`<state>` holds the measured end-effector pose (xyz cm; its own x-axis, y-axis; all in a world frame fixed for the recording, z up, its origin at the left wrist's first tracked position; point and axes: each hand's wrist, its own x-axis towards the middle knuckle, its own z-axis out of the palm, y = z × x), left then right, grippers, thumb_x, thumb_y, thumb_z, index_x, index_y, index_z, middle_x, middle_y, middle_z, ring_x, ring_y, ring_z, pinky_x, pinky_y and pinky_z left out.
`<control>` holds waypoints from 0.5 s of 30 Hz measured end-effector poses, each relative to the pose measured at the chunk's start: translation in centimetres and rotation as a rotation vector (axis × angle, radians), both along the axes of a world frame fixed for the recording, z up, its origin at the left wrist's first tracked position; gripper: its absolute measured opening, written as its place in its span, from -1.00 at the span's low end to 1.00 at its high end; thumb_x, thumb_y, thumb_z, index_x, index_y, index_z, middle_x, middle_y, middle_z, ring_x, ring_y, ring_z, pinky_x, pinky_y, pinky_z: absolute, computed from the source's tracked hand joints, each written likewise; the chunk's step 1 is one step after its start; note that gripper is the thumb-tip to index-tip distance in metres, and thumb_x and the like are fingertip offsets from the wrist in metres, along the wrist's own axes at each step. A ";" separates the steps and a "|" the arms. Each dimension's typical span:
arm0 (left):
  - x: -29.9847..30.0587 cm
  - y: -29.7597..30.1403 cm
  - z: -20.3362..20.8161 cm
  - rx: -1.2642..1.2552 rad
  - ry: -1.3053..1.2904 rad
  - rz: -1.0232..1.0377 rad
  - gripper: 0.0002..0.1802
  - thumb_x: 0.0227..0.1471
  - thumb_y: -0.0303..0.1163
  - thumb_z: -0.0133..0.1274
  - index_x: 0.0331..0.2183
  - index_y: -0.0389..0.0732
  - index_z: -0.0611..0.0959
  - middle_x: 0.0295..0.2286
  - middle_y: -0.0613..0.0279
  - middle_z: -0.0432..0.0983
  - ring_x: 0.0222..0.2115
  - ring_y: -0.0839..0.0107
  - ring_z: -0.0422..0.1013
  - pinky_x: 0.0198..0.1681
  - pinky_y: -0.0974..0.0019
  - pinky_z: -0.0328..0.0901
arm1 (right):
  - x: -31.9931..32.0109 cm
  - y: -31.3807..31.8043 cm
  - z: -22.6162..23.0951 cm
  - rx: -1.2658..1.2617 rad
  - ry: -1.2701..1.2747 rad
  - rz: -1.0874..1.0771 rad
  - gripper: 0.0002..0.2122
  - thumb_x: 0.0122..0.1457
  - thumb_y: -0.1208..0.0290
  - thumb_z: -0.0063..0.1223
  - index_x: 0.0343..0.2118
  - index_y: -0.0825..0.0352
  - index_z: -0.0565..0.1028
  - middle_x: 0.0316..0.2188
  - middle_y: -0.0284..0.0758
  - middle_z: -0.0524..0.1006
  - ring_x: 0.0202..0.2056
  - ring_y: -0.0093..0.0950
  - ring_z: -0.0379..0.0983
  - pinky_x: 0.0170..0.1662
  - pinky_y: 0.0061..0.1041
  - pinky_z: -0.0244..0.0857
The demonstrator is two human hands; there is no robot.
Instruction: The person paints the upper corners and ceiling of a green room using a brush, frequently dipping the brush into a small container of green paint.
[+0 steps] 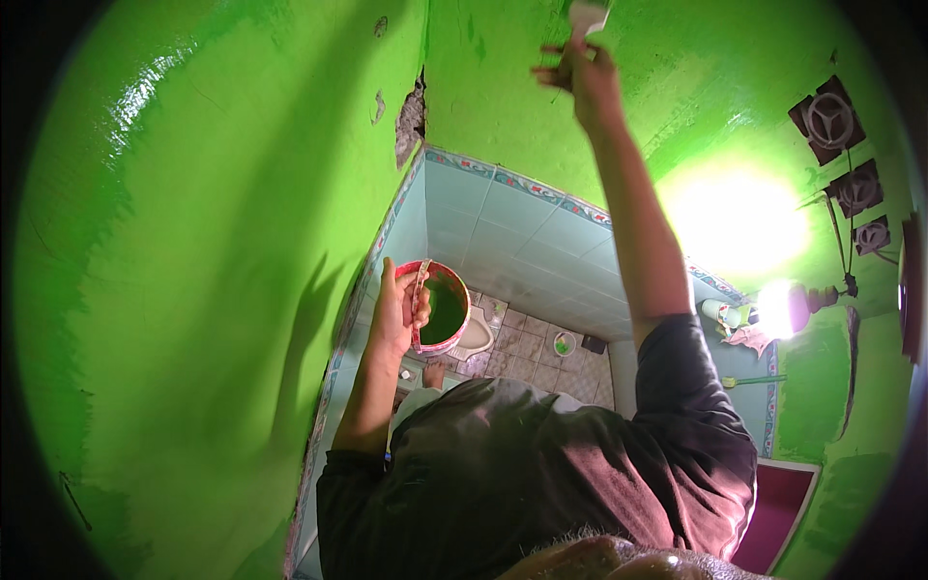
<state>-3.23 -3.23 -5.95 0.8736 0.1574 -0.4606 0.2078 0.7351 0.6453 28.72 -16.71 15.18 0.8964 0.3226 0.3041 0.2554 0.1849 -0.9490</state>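
Observation:
My left hand is closed around the handle and near rim of a red-edged paint bucket, which hangs at chest height. Green paint coats its inside; how deep it goes I cannot tell. High up at the top of the head view, my right arm is stretched towards the wall, and my right hand grips a paintbrush. The brush is blurred and partly cut off by the picture's edge. Bright green paint covers the wall around it, with darker green patches.
A chipped crack runs down the wall corner. Pale blue tiles line the lower walls. A squat toilet and a small bowl are on the tiled floor. At the right, a lit bulb hangs near round vents.

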 end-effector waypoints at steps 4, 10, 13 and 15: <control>-0.1 0.1 0.3 0.026 0.037 0.000 -0.21 0.09 0.36 -0.45 -0.28 -0.22 0.48 -0.67 0.35 0.33 -0.79 0.55 0.15 -0.75 0.47 -0.01 | -1.9 0.3 -9.7 -0.037 0.228 -0.061 -0.60 0.26 0.34 -0.17 -0.06 0.59 0.07 -0.25 -0.01 0.48 -0.51 -0.28 0.55 -0.46 -0.39 0.52; -0.3 0.4 -0.7 0.051 0.007 -0.005 -0.23 0.08 0.37 -0.44 -0.30 -0.18 0.47 -0.70 0.36 0.29 -0.81 0.55 0.15 -0.76 0.47 -0.04 | -6.0 -0.5 -17.7 0.030 0.477 0.043 -0.76 0.24 0.42 -0.20 -0.23 0.56 0.19 -0.24 -0.02 0.46 -0.47 -0.29 0.54 -0.42 -0.43 0.52; -0.4 0.3 -0.8 0.029 0.030 -0.003 -0.24 0.08 0.36 -0.42 -0.30 -0.18 0.47 -0.70 0.36 0.30 -0.81 0.54 0.15 -0.76 0.47 -0.03 | -5.8 -1.2 -18.9 0.072 0.622 0.038 -0.85 0.16 0.53 -0.19 -0.35 0.56 0.26 -0.19 0.03 0.44 -0.44 -0.25 0.54 -0.39 -0.41 0.53; 0.4 0.2 -0.7 0.001 0.056 -0.010 -0.23 0.08 0.37 -0.40 -0.29 -0.20 0.47 -0.70 0.36 0.30 -0.81 0.54 0.15 -0.76 0.47 -0.02 | -3.1 -1.7 -18.6 0.090 0.644 0.020 -0.85 0.13 0.56 -0.18 -0.34 0.59 0.26 -0.18 0.04 0.44 -0.44 -0.24 0.54 -0.37 -0.39 0.54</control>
<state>-2.86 -3.05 -6.62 0.8479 0.1496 -0.5087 0.2509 0.7321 0.6333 25.63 -18.38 -3.42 0.9023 0.3393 -0.2658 -0.3641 0.2700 -0.8914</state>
